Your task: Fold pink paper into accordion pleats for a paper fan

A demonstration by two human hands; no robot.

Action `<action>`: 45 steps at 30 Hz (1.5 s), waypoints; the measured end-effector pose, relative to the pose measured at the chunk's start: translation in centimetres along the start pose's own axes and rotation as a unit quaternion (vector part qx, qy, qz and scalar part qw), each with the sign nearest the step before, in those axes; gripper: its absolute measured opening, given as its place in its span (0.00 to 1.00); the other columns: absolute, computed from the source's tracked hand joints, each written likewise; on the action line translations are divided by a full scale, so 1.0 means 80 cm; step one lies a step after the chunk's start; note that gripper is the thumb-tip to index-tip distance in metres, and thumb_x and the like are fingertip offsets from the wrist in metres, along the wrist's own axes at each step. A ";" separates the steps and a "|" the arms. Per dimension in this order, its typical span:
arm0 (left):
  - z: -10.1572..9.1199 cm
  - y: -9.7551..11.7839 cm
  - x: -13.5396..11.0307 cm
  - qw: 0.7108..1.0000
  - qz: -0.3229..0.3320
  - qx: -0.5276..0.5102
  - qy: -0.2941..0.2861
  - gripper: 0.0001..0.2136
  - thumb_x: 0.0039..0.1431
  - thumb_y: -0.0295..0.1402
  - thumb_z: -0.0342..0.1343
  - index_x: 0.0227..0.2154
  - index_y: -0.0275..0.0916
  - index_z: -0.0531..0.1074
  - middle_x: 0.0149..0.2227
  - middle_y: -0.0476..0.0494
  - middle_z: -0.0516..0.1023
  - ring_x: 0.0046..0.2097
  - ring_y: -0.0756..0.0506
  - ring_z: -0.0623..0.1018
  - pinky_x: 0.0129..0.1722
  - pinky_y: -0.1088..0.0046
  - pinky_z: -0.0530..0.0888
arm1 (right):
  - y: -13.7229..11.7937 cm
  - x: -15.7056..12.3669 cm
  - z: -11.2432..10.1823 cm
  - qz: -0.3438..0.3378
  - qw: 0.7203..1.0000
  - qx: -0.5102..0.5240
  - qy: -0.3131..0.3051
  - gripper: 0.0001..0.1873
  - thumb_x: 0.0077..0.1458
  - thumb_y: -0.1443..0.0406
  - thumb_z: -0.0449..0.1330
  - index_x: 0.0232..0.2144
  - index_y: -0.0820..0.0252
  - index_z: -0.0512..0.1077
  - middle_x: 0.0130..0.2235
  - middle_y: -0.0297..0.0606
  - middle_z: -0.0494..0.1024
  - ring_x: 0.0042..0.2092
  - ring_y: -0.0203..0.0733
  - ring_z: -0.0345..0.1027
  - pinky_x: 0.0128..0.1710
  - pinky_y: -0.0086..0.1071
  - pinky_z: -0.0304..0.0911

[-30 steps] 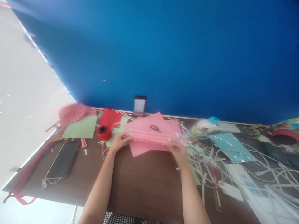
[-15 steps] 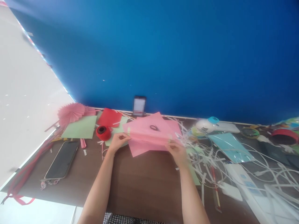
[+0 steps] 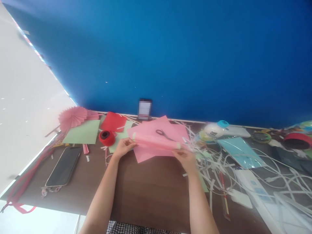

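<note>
Brown table [image 3: 151, 188] against blue wall [image 3: 170, 65]: left hand [image 3: 124, 147] and right hand [image 3: 186, 158] pinch opposite ends of pink strip [image 3: 156, 142] over pink sheets [image 3: 156, 125], scissors [image 3: 167, 136] just beyond.

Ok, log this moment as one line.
left hand: holds left end of pink strip | right hand: holds its right end | scissors: on pink sheets | red roll: left of left hand

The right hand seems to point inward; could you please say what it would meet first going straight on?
The right hand would likely first meet the pink paper strip at its fingertips; the strip's height above the pink sheets is unclear.
</note>
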State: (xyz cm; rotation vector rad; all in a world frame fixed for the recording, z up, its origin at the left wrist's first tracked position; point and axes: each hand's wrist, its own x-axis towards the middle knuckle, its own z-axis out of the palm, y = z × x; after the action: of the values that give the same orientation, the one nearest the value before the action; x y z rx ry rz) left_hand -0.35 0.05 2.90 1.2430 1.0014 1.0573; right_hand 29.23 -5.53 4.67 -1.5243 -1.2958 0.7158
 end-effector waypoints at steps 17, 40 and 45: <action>0.010 -0.001 0.003 0.998 -0.010 -0.056 -0.013 0.18 0.42 0.39 0.62 0.35 0.33 0.69 0.28 0.43 0.78 0.33 0.44 0.78 0.39 0.64 0.75 | 0.027 0.006 0.010 0.074 0.989 0.129 0.003 0.13 0.35 0.59 0.67 0.25 0.60 0.75 0.29 0.38 0.78 0.33 0.44 0.72 0.37 0.37 0.68; 0.013 -0.003 0.005 0.999 -0.004 -0.051 0.000 0.17 0.41 0.38 0.62 0.34 0.33 0.72 0.29 0.44 0.76 0.32 0.44 0.78 0.38 0.64 0.75 | 0.015 0.004 0.014 0.065 0.993 0.090 0.027 0.14 0.36 0.60 0.66 0.29 0.59 0.76 0.35 0.40 0.78 0.41 0.48 0.71 0.45 0.42 0.64; 0.041 -0.004 0.003 0.993 0.031 -0.099 0.051 0.31 0.41 0.35 0.63 0.50 0.37 0.61 0.31 0.46 0.76 0.33 0.47 0.77 0.41 0.65 0.74 | 0.016 0.003 0.026 0.056 0.989 0.116 0.078 0.15 0.36 0.60 0.66 0.29 0.61 0.76 0.35 0.41 0.78 0.41 0.48 0.71 0.44 0.43 0.64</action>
State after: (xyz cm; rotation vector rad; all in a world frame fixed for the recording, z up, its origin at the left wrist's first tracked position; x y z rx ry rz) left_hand 2.89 -0.43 2.81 1.0730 0.9149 1.2470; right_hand 27.93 -4.63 2.77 -1.4395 -0.9818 0.7740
